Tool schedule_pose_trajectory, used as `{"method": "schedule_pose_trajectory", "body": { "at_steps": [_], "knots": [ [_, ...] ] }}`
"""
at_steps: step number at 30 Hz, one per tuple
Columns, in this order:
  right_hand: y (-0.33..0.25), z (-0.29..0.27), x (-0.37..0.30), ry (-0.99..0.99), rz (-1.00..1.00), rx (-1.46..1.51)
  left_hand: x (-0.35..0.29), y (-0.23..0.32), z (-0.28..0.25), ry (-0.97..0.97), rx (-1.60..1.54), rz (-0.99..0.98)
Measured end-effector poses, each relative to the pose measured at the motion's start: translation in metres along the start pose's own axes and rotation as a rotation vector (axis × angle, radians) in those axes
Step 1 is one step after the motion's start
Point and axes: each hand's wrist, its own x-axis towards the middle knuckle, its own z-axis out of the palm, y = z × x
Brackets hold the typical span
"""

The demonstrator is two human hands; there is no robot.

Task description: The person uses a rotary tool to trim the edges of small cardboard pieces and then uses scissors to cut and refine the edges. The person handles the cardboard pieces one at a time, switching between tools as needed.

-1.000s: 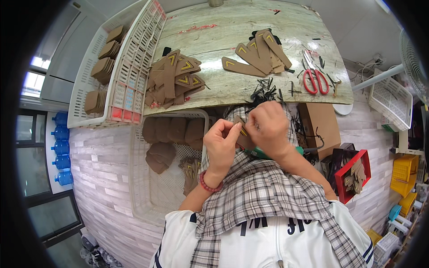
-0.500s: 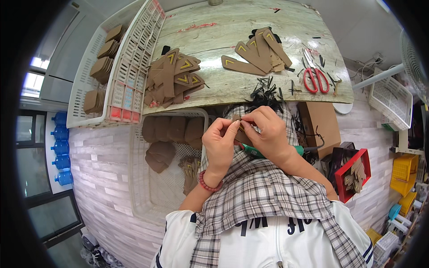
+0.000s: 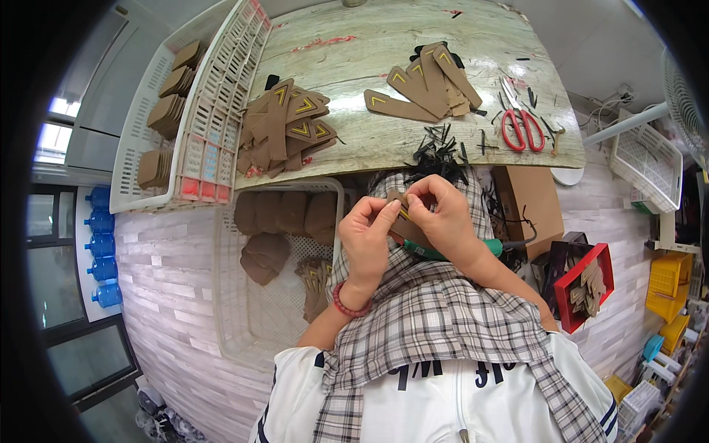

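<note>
Over my lap, both my hands are closed on a brown strap piece (image 3: pixel 396 195) with a yellow mark. My left hand (image 3: pixel 363 240) pinches its upper part between thumb and fingers. Close beside it, my right hand (image 3: pixel 448 225) pinches the same piece at its edge; whether it also grips something small there is hidden. Beneath my right hand and wrist lies a green-handled tool (image 3: pixel 421 253) with a dark cable. Black scraps (image 3: pixel 439 151) are heaped just beyond my hands at the table edge.
On the table (image 3: pixel 354 66) are a pile of brown straps (image 3: pixel 284 129), fanned straps (image 3: pixel 421 92) and red-handled scissors (image 3: pixel 521 129). A white crate (image 3: pixel 221 140) with brown pieces stands left, another crate (image 3: pixel 247 325) below. A cardboard box (image 3: pixel 528 203) and red box (image 3: pixel 607 269) are at right.
My hands have shifted slightly and the fingertips have moved a little apart, so more of the brown strap piece shows. Both hands still pinch it.
</note>
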Motion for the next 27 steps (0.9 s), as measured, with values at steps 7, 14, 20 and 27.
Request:
{"method": "schedule_pose_trajectory", "body": {
  "at_steps": [7,14,20,27],
  "knots": [
    [0.002,-0.001,0.001,0.111,-0.377,-0.225,0.007,-0.005,-0.006,0.083,0.012,0.085],
    [0.013,-0.014,-0.003,0.042,-0.147,-0.135,0.005,0.0,-0.007,0.111,-0.04,0.072],
    [0.064,-0.029,-0.048,-0.367,0.01,-0.636,0.011,-0.002,-0.019,0.21,-0.094,0.144],
    [0.051,-0.039,-0.06,-0.4,-0.133,-0.75,0.013,0.004,-0.02,0.242,-0.05,0.168]
  ]
}}
